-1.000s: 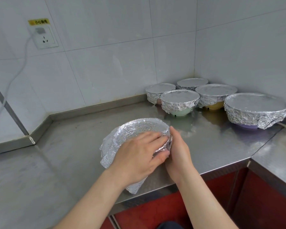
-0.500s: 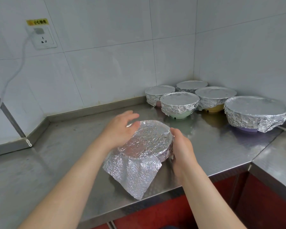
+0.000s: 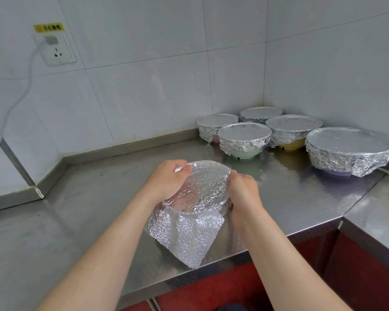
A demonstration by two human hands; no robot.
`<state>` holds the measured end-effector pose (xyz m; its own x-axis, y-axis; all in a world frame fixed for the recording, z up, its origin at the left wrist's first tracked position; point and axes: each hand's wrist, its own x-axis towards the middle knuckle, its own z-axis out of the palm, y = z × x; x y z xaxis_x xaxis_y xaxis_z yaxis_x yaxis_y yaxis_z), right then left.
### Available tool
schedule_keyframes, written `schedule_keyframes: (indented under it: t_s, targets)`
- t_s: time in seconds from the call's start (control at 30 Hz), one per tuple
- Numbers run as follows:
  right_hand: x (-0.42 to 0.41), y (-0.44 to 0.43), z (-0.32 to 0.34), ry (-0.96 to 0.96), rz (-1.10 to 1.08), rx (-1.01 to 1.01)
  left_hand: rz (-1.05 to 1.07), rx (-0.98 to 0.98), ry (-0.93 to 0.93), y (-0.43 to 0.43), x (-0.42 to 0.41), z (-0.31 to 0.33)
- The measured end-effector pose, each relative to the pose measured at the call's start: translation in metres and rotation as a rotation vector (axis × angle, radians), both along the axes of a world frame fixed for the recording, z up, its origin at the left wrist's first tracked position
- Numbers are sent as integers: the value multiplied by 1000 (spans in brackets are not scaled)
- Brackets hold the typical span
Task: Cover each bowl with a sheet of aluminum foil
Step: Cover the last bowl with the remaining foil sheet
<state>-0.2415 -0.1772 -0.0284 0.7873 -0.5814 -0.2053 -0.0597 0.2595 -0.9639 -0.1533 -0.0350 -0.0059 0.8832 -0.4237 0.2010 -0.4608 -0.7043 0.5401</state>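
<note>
A bowl hidden under a crinkled sheet of aluminum foil (image 3: 202,189) stands on the steel counter (image 3: 88,221) in front of me. My left hand (image 3: 167,179) grips the foil over the bowl's far left rim, fingers curled down. My right hand (image 3: 243,191) presses the foil against the bowl's right side, fingers curled round the rim. A loose flap of foil (image 3: 186,239) hangs out over the counter toward me. Several foil-covered bowls stand in the back right corner: a green one (image 3: 244,140), a yellow one (image 3: 293,131) and a large purple one (image 3: 348,153).
The counter's front edge (image 3: 211,268) lies just beyond the loose flap, with red cabinet fronts below. Tiled walls close the back and right. A wall socket (image 3: 56,49) with a white cable sits upper left. A second counter section (image 3: 377,221) joins at the right.
My left hand moved from the near side of the bowl to its far left rim and now curls over the foil. My right hand slid further along the right rim.
</note>
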Motion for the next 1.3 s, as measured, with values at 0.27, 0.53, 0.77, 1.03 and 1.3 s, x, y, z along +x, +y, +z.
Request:
schedule_keyframes:
  t_s: [0.27, 0.53, 0.77, 1.03, 1.3]
  targets:
    - [-6, -21, 10, 34, 132, -141, 63, -14, -10, 6, -9, -2]
    - [13, -23, 8, 64, 191, -443, 137, -86, -22, 1, -20, -7]
    - [12, -23, 11, 121, 210, -434, 180, -40, -34, 1, -25, -7]
    - [15, -31, 15, 134, 293, -457, 176, -52, -30, -1, -31, -5]
    - [17, -31, 9, 110, 315, -492, 177, -13, -30, -1, -32, -4]
